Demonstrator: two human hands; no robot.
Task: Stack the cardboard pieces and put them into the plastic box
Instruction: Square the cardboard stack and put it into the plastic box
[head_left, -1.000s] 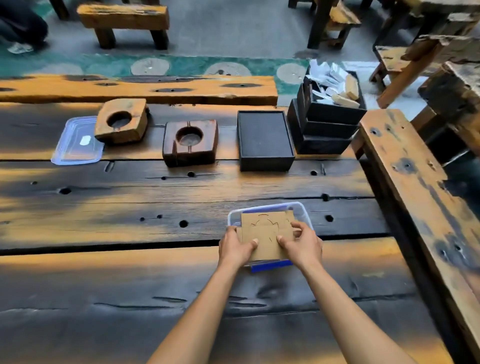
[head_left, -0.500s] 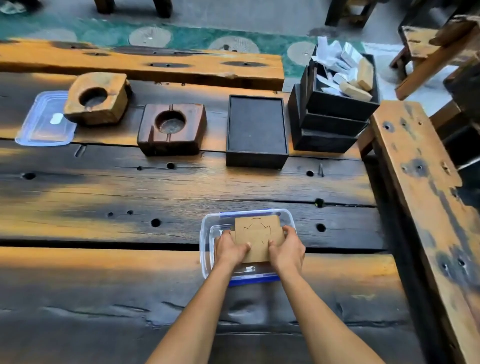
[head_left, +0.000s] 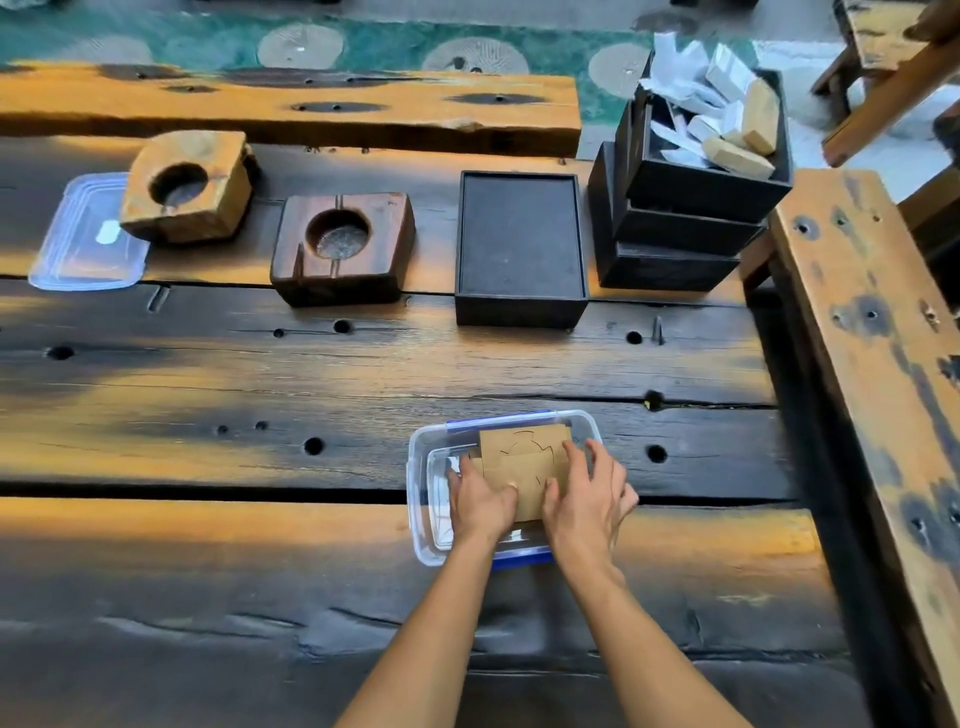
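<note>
A clear plastic box (head_left: 422, 470) with blue clips stands on the dark wooden table in front of me. A stack of brown cardboard pieces (head_left: 524, 457) with cut-out lines lies inside it, toward the right half. My left hand (head_left: 480, 501) rests on the stack's left side, thumb on top. My right hand (head_left: 587, 493) holds the stack's right side, its fingers spread over the box's right rim. The near edge of the stack is hidden under both hands.
The box's clear lid (head_left: 85, 244) lies at the far left, partly under a light wooden block (head_left: 189, 187). A dark wooden block (head_left: 343, 247), a black tray (head_left: 519, 247) and stacked black boxes (head_left: 691, 208) with wrapped pieces line the back. A bench (head_left: 878, 364) runs along the right.
Both hands have lowered the cardboard stack from above the box down into it. My right fingers have spread apart. The camera has moved closer and tilted down.
</note>
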